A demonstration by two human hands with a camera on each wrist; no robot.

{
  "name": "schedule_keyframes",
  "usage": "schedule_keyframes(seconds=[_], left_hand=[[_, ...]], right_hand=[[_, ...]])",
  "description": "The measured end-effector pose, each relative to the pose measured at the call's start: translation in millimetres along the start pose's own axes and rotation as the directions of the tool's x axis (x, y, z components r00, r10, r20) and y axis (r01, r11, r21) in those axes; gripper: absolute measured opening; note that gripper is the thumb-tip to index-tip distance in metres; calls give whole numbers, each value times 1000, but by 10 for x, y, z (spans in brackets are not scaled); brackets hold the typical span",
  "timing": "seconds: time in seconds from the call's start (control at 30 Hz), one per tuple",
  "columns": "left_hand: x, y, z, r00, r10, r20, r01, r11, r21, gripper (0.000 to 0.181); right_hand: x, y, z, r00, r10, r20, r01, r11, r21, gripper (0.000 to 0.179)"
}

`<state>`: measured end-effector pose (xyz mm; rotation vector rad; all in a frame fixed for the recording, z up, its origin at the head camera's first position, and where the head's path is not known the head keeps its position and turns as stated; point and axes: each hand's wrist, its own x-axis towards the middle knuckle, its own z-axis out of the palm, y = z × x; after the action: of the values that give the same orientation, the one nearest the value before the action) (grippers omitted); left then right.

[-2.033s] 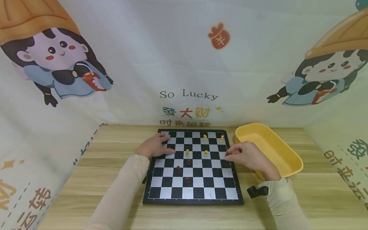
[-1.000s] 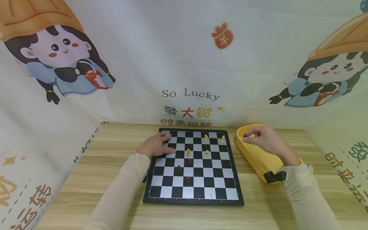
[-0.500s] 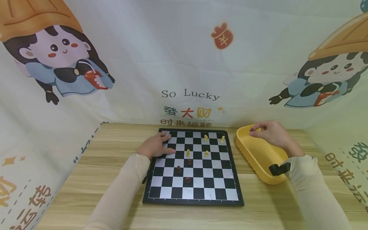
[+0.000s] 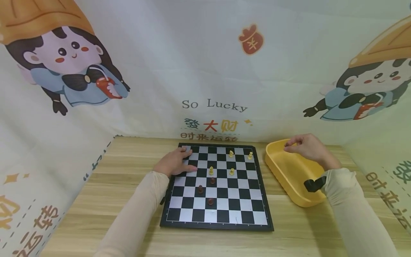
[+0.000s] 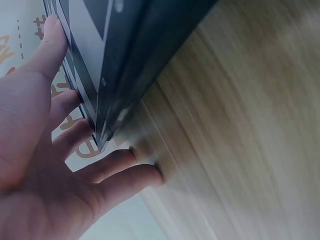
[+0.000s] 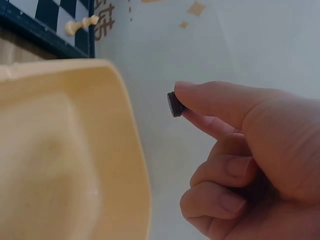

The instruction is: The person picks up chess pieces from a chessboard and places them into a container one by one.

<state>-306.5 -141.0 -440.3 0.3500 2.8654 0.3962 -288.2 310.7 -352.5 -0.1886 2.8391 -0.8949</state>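
My left hand rests on the left edge of a black-and-white chessboard. In the left wrist view, the thumb and some fingers touch the board's edge, and two fingers reach down to the table. My right hand is over the far end of a yellow plastic tub. Between thumb and fingertip it pinches a small dark chess piece, whose base shows in the right wrist view while its top is hidden. Cream pieces, among them a pawn, and dark pieces, among them a pawn, stand on the board.
The wooden table carries the board at centre and the tub to its right. A printed cloth hangs behind and along both sides. Cream pieces stand near the board's far right.
My right hand has moved from the board's right edge, over to the right above the tub, carrying the dark chess piece. The left hand has stayed on the board.
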Motion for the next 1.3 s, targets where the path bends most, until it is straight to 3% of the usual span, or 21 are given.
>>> schedule_keyframes(seconds=[0.53, 1.07, 1.3], left_hand=[[-13, -9, 15, 1000, 24, -8, -24, 1000, -14, 88], [-43, 0, -15, 1000, 14, -17, -14, 1000, -9, 88], [-41, 10, -16, 1000, -13, -6, 13, 1000, -6, 88]], right_hand=[[177, 252, 148, 996, 34, 83, -40, 996, 80, 32], [322, 367, 275, 988, 71, 136, -89, 987, 132, 35], [349, 406, 300, 985, 89, 146, -106, 988, 111, 40]])
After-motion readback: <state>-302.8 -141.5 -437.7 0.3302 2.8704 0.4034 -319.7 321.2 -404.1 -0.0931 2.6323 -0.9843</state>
